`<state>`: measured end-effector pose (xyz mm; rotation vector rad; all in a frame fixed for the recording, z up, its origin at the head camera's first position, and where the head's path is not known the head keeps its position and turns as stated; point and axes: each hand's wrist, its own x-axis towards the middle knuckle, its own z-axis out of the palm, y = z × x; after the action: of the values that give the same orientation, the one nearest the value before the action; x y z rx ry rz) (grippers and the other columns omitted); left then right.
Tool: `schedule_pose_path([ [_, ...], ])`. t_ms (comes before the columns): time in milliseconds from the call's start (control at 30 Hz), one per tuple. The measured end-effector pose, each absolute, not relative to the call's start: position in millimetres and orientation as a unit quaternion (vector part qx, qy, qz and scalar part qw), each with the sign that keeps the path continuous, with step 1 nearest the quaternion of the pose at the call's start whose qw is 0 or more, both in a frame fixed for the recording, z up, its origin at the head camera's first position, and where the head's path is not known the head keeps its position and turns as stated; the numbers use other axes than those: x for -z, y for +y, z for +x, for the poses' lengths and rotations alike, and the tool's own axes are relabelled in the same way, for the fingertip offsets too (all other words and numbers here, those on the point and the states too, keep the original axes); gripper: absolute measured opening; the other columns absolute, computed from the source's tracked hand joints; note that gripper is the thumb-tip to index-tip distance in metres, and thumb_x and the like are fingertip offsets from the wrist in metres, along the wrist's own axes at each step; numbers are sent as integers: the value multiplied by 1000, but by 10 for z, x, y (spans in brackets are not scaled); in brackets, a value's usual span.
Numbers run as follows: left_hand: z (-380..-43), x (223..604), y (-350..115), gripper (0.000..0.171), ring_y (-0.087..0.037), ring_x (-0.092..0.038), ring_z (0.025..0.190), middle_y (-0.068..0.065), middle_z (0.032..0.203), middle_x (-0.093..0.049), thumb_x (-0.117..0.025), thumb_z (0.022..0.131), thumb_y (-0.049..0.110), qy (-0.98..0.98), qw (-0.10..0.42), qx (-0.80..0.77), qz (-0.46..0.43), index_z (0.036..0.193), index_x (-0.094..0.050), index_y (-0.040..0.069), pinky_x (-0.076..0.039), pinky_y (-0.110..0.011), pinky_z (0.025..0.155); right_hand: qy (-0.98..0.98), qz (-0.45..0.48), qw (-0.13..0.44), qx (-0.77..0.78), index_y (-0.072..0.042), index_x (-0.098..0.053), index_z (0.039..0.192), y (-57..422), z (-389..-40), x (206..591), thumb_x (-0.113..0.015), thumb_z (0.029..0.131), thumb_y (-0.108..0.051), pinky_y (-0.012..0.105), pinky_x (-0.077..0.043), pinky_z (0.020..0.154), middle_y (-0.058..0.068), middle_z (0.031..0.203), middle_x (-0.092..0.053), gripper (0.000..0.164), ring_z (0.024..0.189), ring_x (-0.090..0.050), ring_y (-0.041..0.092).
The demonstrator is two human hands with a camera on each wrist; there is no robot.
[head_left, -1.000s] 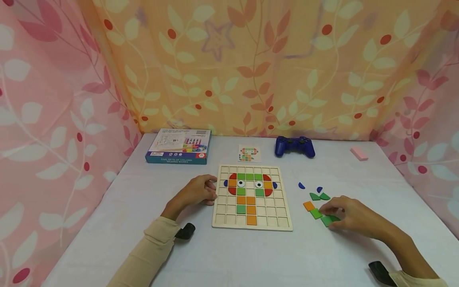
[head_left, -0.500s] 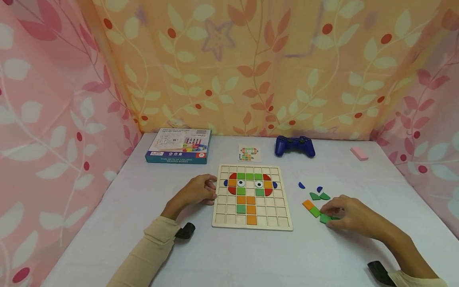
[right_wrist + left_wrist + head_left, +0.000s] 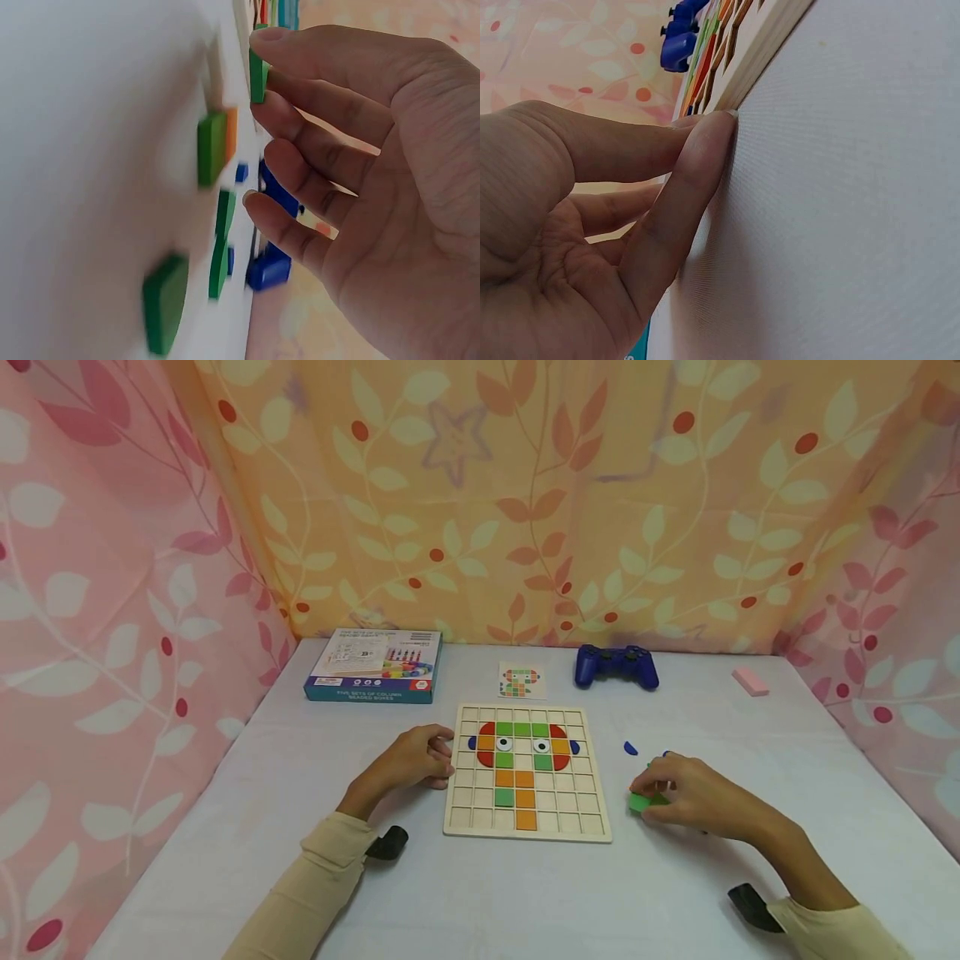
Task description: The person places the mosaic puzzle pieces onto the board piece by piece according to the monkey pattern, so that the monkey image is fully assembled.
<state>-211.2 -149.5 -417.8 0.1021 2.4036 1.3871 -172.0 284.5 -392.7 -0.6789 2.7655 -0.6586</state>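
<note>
On the table lies a wooden grid board (image 3: 566, 802) with coloured tiles and two eye tiles set in its cells, forming a face-like pattern. My left hand (image 3: 408, 760) grips the board's left edge; in the left wrist view the thumb and finger tips come together at its wooden rim. To the right of the board, my right hand (image 3: 705, 797) pinches a green tile (image 3: 258, 67) between thumb and fingertips, held above the table. Below that hand, the right wrist view has a light green square tile (image 3: 211, 150), an orange tile (image 3: 232, 135) and several darker green pieces (image 3: 166, 304).
Behind the board lies a pattern card (image 3: 522, 680). A blue game controller (image 3: 617, 667) and a pink block (image 3: 751, 681) are farther right, and a boxed toy set (image 3: 373, 666) is at back left. A blue half-round piece (image 3: 631, 748) lies right of the board.
My right hand has picked up a green tile from the loose pieces and moved left with it, toward the board. The left hand and the board have stayed in place.
</note>
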Motion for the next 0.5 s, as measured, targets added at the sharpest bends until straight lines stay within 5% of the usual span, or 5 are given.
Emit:
schedule_pose_path([
  [500,-2127,4184,-1498,59,-21,-67,88,-13,115,-64,-76,94,0,853,181,-489,37,149,-55,1,-65,-28,74,915,-310,125,224,-25,-81,107,2120,-1922,3963,-85,88,-33,32,-52,85,-14,102,-69,21,99,-56,14],
])
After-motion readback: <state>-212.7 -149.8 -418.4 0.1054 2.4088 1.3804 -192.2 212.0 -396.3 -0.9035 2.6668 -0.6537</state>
